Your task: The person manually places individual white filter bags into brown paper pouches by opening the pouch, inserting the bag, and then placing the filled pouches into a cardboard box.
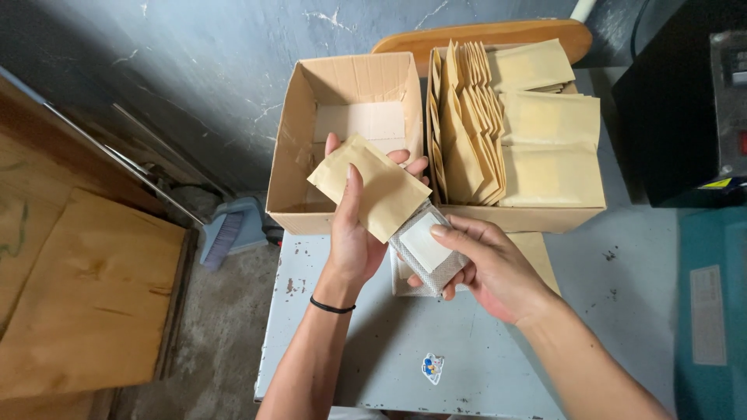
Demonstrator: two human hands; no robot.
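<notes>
Head view, looking down on a scuffed pale grey metal table (591,311). At twelve o'clock from the hands two open brown cardboard boxes are set side by side and touching: the left-hand cardboard box (289,148) holds only a flat pale sheet on its floor, while the right-hand cardboard box (545,218) is packed with tan paper envelopes (548,148), some upright in rows and some laid flat. A rounded wooden chair back (482,35) is seen beyond the boxes at twelve o'clock, a black machine housing (673,101) at two o'clock, and a small blue hand brush (226,233) on the concrete floor at nine o'clock, beside plywood boards (93,295). A small cartoon sticker (433,367) is stuck to the table at six o'clock. Nothing is interposed between camera and hands. The left hand (354,233), a black band on its wrist, is closed loosely around a tan paper envelope (372,187), thumb on top and fingers behind, held above the near edge of the left-hand box. The right hand (486,264) is pinched on a small grey mesh sachet with a white square centre (424,249), whose upper end is tucked at the envelope's mouth, at four o'clock of it.
</notes>
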